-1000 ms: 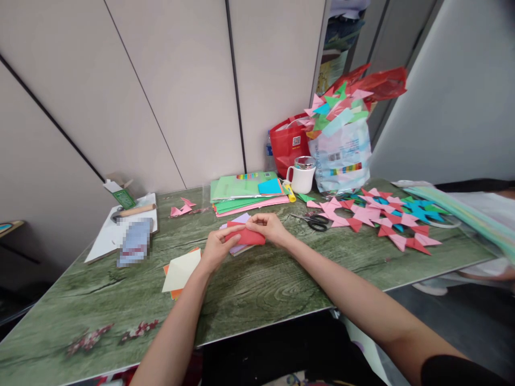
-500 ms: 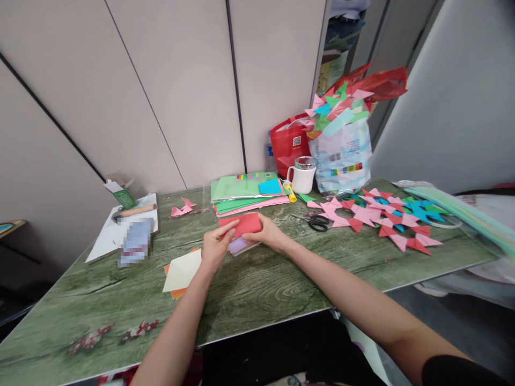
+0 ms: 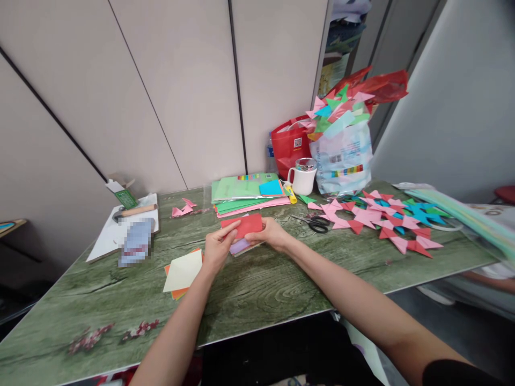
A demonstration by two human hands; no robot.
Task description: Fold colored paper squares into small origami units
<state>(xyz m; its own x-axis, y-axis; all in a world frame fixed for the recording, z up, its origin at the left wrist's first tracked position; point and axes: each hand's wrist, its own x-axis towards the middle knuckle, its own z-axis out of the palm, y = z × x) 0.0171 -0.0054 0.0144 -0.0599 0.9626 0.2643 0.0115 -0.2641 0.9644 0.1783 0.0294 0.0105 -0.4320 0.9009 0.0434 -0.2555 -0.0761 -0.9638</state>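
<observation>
Red paper point(image 3: 251, 221), flat and rectangular, is gripped at both ends by the person's fingers. The left hand point(image 3: 218, 247) pinches it from the left, index finger and thumb reaching over the near face; the right hand point(image 3: 270, 234) grasps the opposite end, thumb laid along the lower edge. The piece sits over a lilac paper stack point(image 3: 240, 246), hiding the far part of it; whether the two touch cannot be told.

Left of the stack and nearer the person, a cream sheet point(image 3: 183, 271) lies on orange paper point(image 3: 179, 294). Also left of the stack, but farther off, are pink folded pieces point(image 3: 184, 207). Beyond the stack lies a pile of coloured paper point(image 3: 237, 187), green uppermost, with a blue square point(image 3: 271, 187) on top. Right of the stack, black-handled scissors point(image 3: 319, 226) point their blades toward it, and farther to its right spread linked folded shapes point(image 3: 366, 215) in pink, red and blue. Beyond the stack and rightward stand a white mug point(image 3: 303, 179), a red bag point(image 3: 289, 150) and a pale bag point(image 3: 344, 161) heaped with folded paper. Well left of the stack, a white board point(image 3: 105, 236) bears a wooden-handled tool point(image 3: 139, 210).
</observation>
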